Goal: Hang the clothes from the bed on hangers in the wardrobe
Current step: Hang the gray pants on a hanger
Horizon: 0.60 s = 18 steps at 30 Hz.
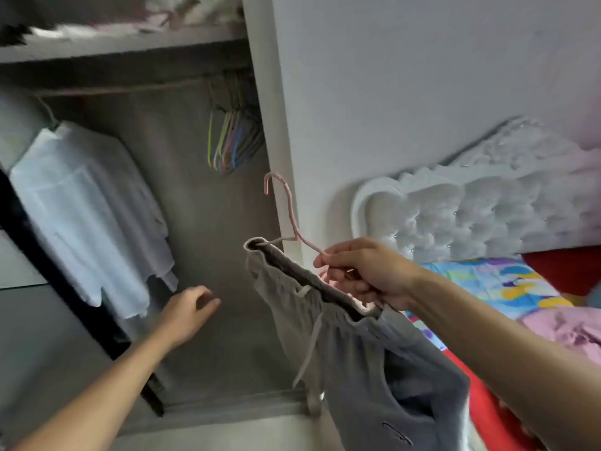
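Since the grey trousers [374, 369] already sit on the pink hanger [293, 222], the right hand [367, 275] at 3 o'clock grips the hanger's shoulder, leaving the hook free for the rail [130, 88] at 11 o'clock. The left hand [188, 312] at 8 o'clock holds nothing, its fingers loosely curled (perhaps ready to steady the cloth). White shirts [87, 216] at 9 o'clock and spare hangers [232, 138] at 12 leave a gap between them.

You face a plain pale wall [422, 76] in soft, even light. On your left the wardrobe [201, 255] stands open, grey inside, with a shelf [123, 48] across its top. On your right a white tufted headboard [487, 209] stands against that wall.
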Motion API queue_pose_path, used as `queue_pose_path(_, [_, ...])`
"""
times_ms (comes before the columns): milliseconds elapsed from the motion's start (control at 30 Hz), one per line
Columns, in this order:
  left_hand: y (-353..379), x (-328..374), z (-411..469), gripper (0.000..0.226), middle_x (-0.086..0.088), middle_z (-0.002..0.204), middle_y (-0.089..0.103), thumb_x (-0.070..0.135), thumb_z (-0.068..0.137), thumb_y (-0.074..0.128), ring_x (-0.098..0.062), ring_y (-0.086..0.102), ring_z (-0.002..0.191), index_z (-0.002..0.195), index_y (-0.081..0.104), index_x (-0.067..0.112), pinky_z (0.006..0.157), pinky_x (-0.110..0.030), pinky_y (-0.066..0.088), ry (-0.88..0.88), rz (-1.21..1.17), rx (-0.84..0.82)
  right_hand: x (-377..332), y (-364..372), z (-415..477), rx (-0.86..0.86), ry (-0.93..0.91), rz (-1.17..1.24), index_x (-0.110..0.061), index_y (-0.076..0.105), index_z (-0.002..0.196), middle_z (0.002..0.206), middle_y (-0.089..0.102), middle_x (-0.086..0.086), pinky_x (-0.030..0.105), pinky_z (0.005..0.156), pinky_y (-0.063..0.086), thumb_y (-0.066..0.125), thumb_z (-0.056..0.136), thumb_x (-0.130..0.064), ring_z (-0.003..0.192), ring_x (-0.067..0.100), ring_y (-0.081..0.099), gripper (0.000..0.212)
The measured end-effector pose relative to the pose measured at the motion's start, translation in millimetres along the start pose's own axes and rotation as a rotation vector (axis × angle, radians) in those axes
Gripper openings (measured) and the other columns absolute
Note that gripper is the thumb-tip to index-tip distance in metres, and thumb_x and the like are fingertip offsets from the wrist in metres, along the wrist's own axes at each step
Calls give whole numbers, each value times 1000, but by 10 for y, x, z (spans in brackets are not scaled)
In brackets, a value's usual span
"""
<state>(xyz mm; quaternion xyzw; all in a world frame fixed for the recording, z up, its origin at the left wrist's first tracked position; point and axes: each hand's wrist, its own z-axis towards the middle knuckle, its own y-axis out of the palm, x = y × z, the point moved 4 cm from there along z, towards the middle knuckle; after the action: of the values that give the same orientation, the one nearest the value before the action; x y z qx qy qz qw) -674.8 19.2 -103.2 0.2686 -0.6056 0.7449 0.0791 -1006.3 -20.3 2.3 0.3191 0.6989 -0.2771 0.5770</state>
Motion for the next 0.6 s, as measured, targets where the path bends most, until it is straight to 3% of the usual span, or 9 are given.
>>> queue_pose_path(200, [-657,-654,187,7,4,88,69,30,89,64,-13,63,82,93,66,25,69,-28,47,-132,23,89,-503,679,960,-55,-49,52,-8,65,98,58,46,-3,15,36,15,49,96,-12,39,6,27,17])
queue_pose_path(333, [-1037,-916,531,11,-1,85,69,30,88,63,-20,64,83,89,68,20,75,-33,52,-206,83,149,-774,970,1829,-39,-49,165,-5,60,100,60,48,-2,17,31,19,44,95,-7,38,5,31,17])
queue_pose_path(500, [-1489,-1229,1021,9,4,88,68,31,88,63,-18,67,81,93,65,25,75,-33,54,-283,154,179,-1099,1426,2999,-69,-2,321,-8,52,73,61,40,2,16,29,18,31,91,3,32,4,28,30])
queue_pose_path(600, [-1771,-1387,1211,10,9,84,64,31,88,59,-18,67,78,95,64,26,74,-31,54,-311,233,218,-1286,1729,3657,-44,-7,309,-8,49,71,56,43,3,15,29,20,27,89,5,30,5,30,31])
